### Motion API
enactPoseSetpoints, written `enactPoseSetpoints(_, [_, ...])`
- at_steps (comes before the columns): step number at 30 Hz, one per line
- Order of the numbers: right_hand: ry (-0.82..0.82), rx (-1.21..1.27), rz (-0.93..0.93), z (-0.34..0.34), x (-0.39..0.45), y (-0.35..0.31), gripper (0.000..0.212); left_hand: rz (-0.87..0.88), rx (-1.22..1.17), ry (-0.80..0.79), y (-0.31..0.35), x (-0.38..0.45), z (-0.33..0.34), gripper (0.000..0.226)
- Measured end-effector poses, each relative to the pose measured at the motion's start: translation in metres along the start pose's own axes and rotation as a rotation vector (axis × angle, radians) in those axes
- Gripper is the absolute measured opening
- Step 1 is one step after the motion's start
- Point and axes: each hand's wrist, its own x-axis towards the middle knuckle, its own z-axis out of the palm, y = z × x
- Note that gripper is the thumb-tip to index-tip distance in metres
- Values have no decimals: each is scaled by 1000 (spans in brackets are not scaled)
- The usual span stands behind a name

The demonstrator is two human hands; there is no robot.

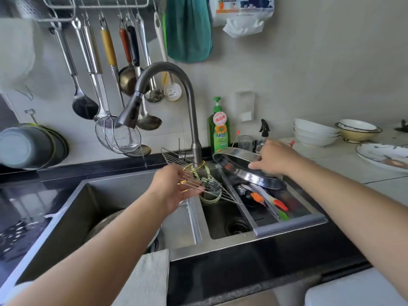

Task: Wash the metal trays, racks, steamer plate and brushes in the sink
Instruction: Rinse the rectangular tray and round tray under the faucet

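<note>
— What's behind the work area on my feed?

— I see a pale wall (309, 62) across the top, with a rail of hanging ladles (106, 51) at upper left and a green towel (187, 29) at top centre.

— And the surfaces?

— I see a black countertop (242, 272) along the bottom; a light counter (353, 164) at right carries stacked white bowls (313, 131). Soft daylight.

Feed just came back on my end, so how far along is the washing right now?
Nothing looks clearly finished. In hand: the left hand holds the wire rack by the faucet, which runs a thin stream, and the right hand holds a tilted metal tray above the drain basket. Left: the brushes lying in that basket, and something metal in the left basin. I cannot pick out the steamer plate.
</note>
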Motion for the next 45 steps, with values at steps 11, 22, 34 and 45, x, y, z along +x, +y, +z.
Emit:
enactPoseSetpoints(11, [-88,137,40,2,-13,6,56,-118,52,-66,-96,34,103,23])
enactPoseSetpoints(22, [-60,-13,-76,42,-51,-31,56,-12,592,31,-105,90,37,27])
enactPoseSetpoints(34, [-131,125,-205,31,-22,-172,26,-219,1173,160,-7,37,-199,16])
enactPoseSetpoints(45, [-633,493,-193,165,34,-291,17,-939,1569,-4,-42,95,-300,46])
